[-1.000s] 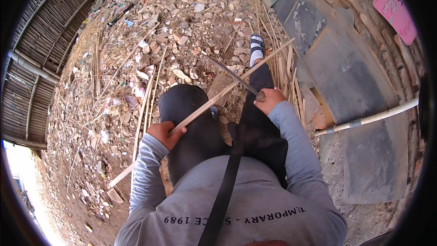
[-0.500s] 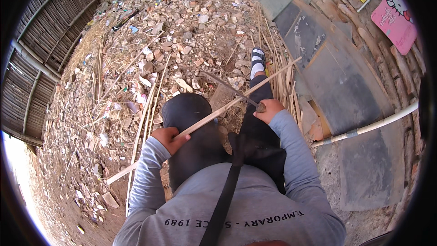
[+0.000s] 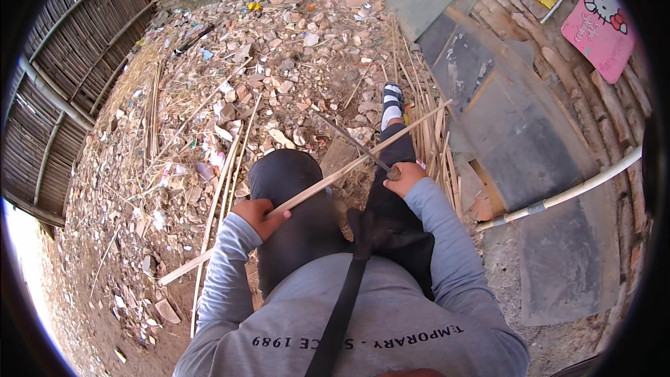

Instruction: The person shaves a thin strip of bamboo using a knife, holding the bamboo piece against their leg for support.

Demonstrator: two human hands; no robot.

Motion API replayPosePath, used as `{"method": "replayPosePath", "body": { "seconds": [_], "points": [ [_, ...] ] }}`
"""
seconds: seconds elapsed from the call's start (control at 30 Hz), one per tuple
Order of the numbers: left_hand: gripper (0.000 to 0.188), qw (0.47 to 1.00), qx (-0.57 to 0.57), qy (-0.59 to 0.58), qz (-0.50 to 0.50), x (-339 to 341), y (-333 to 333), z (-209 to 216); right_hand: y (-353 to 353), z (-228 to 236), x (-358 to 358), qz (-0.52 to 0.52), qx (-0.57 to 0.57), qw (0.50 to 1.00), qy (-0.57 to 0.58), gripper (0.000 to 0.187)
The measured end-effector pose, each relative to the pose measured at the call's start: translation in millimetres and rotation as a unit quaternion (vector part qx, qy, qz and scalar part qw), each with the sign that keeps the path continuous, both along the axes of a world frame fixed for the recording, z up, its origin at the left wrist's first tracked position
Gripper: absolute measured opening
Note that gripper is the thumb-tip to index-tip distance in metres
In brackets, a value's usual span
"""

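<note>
A long pale bamboo strip point(image 3: 324, 183) slants across my lap, from low on the left to far right. My left hand point(image 3: 258, 218) is wrapped round it above my bent left knee. In my right hand point(image 3: 406, 178) I grip the short handle of a knife point(image 3: 357, 141) with a long, narrow dark blade. The blade points away to the left and crosses the bamboo strip. Whether its edge bites into the strip I cannot tell.
Rubble and litter point(image 3: 279, 77) cover the ground ahead. Loose bamboo strips point(image 3: 222, 181) lie by my left side, and more strips point(image 3: 436, 150) beside my right leg. Dark flat sheets point(image 3: 537, 146) and a pale pole point(image 3: 565, 195) lie at right. A bamboo wall point(image 3: 63, 70) stands at left.
My right hand and the knife have shifted slightly left and nearer to me. The strip's far end has dipped a little, while my left hand keeps its hold.
</note>
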State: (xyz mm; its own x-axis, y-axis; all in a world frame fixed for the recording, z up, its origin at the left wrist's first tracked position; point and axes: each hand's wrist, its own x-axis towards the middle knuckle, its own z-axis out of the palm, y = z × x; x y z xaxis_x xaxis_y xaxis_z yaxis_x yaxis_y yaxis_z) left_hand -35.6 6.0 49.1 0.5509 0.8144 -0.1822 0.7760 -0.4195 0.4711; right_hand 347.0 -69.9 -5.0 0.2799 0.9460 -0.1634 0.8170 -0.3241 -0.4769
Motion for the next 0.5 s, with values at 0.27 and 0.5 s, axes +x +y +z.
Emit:
{"method": "replayPosePath", "body": {
  "seconds": [0.27,0.5],
  "points": [
    [0.054,1.000,-0.021,0.002,-0.002,4,-1,8,-4,-4,11,0.019,0.008,1.000,-0.010,0.037],
    [0.053,0.999,-0.024,0.022,-0.009,2,0,7,-8,-14,5,0.012,0.035,0.999,0.026,0.037]
  ]
}}
